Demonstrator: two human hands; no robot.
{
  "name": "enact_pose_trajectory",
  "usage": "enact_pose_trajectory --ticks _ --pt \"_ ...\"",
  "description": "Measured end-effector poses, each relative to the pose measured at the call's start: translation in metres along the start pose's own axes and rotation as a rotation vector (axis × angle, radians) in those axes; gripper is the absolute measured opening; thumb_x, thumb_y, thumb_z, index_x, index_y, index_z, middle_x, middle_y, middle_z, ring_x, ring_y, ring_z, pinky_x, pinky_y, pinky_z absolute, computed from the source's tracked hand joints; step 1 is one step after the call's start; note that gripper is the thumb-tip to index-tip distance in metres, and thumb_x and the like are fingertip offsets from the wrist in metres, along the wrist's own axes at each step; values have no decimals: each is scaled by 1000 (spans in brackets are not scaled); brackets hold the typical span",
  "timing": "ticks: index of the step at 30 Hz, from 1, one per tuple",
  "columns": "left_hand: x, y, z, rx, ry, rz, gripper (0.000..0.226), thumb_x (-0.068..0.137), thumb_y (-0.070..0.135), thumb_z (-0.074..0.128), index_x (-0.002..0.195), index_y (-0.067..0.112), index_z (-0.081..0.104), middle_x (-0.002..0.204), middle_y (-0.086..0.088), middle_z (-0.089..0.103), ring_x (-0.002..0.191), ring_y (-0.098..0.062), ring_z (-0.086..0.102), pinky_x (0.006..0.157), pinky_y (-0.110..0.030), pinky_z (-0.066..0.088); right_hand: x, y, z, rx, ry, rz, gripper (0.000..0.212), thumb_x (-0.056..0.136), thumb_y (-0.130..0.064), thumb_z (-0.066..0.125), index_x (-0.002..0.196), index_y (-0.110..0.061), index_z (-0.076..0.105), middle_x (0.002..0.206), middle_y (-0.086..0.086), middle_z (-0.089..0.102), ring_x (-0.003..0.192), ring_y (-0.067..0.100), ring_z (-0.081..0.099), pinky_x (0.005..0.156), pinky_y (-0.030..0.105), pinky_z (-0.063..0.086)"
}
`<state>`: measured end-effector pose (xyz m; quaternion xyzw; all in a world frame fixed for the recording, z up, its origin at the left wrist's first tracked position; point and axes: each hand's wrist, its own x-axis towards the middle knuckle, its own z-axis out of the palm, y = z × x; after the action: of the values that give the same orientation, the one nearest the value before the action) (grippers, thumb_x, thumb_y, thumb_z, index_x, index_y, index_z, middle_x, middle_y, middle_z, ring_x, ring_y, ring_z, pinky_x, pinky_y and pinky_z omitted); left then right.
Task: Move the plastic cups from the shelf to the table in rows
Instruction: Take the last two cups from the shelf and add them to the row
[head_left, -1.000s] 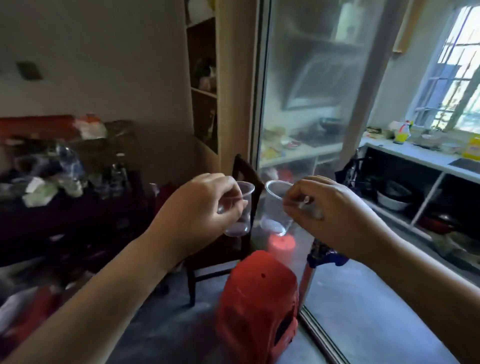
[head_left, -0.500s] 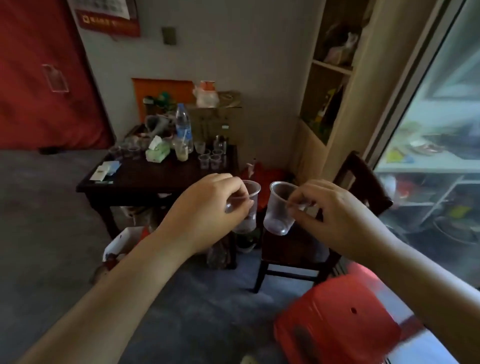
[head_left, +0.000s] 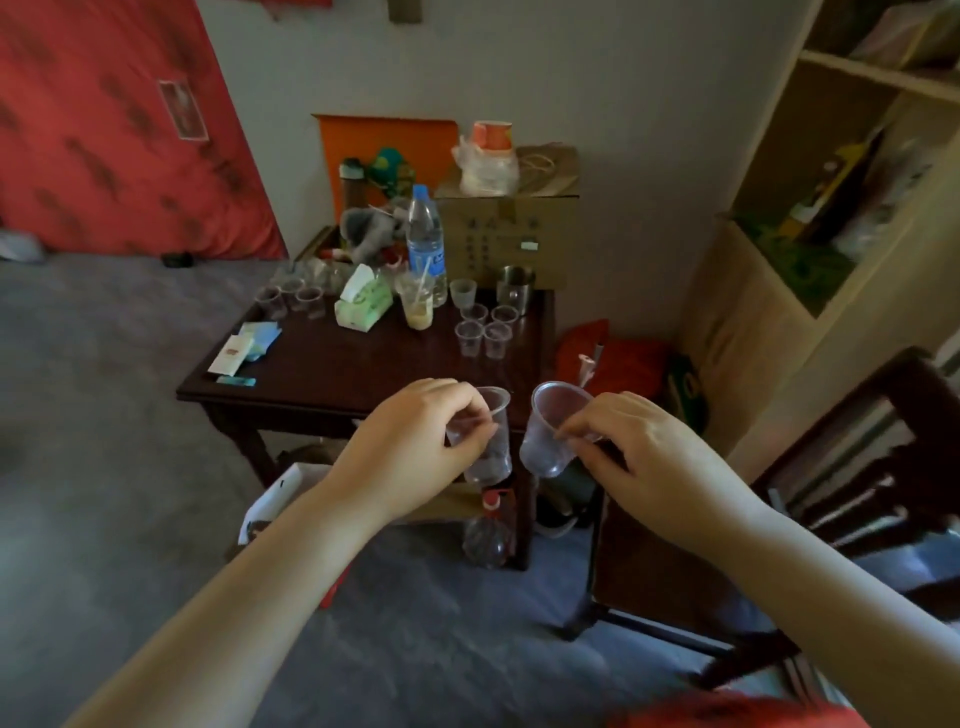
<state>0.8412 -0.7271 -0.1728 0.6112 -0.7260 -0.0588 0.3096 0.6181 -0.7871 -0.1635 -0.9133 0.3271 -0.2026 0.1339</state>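
Note:
My left hand (head_left: 415, 452) grips a clear plastic cup (head_left: 493, 447), held upright by its rim and side. My right hand (head_left: 644, 457) pinches a second clear plastic cup (head_left: 548, 436), tilted with its mouth toward me. Both cups hang in the air in front of the near right corner of the dark wooden table (head_left: 358, 364). On the table stand several clear cups (head_left: 483, 332) grouped at the right and three more cups (head_left: 293, 301) at the back left. The wooden shelf (head_left: 810, 218) rises at the right.
On the table sit a water bottle (head_left: 426, 244), a tissue pack (head_left: 363, 301), a drink cup with a straw (head_left: 418, 306), a metal mug (head_left: 514, 288) and a cardboard box (head_left: 511, 234). A dark chair (head_left: 727, 545) stands at the right, with bottles under the table.
The view has swung left from the glass door to the table, which has drawn nearer. Both hands still hold their cups; the right cup has tilted more.

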Motion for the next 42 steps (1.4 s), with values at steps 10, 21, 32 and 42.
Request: enact_pose_trajectory --ticks 10,21,32,42 --pt "90 -128 22 37 -36 -60 2 81 34 57 81 32 58 70 16 52 69 0 49 56 -18 39 136 61 66 31 -53 35 19 87 -22 56 104 -24 65 97 -14 63 90 0 52 74 11 37" --pt "194 -259 70 62 -152 146 8 75 13 67 70 16 61 60 5 58 70 -17 54 52 -29 41 246 115 146 -116 -109 161 18 89 -26 52 92 -20 69 87 -7 68 89 12 54 76 25 44" --pt "222 -325 145 -30 -253 46 5 80 14 62 84 13 64 74 0 66 84 -19 54 59 -32 50 294 175 198 -170 -269 217 25 93 -25 47 106 -15 66 100 0 68 103 21 52 88 38 40" --pt "232 -338 187 -5 -367 -34 17 80 6 58 94 12 65 81 -3 68 87 -24 55 65 -39 51 297 232 240 -210 -421 240 30 95 -32 39 110 -22 63 105 -7 66 111 17 45 90 30 32"
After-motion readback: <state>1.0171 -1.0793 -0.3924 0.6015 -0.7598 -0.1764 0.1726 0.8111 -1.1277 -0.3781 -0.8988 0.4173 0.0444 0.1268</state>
